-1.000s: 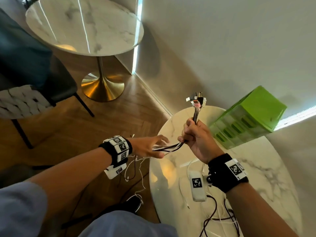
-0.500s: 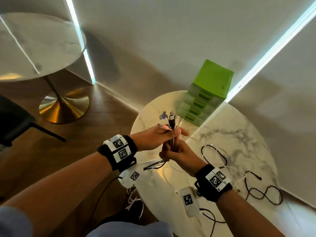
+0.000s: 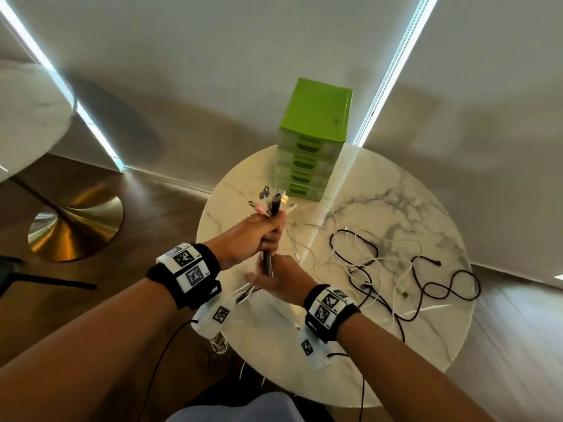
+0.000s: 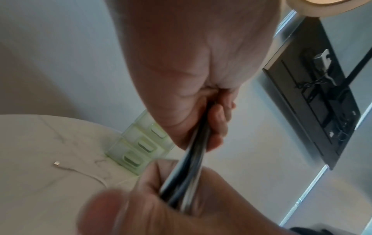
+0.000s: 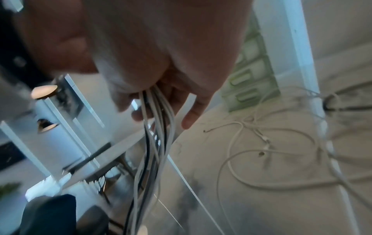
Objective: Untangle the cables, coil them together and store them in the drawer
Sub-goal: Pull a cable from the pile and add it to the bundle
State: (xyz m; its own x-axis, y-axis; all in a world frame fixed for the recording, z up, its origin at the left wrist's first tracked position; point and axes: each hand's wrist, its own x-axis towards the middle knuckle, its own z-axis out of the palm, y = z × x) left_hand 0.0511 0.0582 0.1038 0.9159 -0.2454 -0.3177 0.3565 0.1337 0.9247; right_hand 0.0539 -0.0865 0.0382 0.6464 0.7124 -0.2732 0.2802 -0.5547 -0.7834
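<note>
A bundle of black and white cables [image 3: 268, 263] stands upright over the near left of the marble table [image 3: 396, 354]. Its connector ends [image 3: 271, 202] fan out above my left hand [image 3: 268, 226], which grips the bundle just under them. My right hand [image 3: 265, 275] is right below, fingers loosely curled round the same bundle [image 5: 157, 127]; the strands hang down off the table edge. In the left wrist view the bundle [image 4: 197, 143] runs from my left fist into the right hand [image 4: 161, 198]. The green drawer unit [image 3: 313, 141] stands at the table's far edge, drawers closed.
Loose black cables [image 3: 441, 278] and white cables [image 3: 341, 260] lie tangled on the right half of the table. A second round table with a gold base [image 3: 73, 226] stands to the left on the wooden floor. A wall runs close behind the drawer unit.
My left hand has come up from the trailing strands and taken the bundle under the connectors. My right hand has slid down below it. The head view has swung right.
</note>
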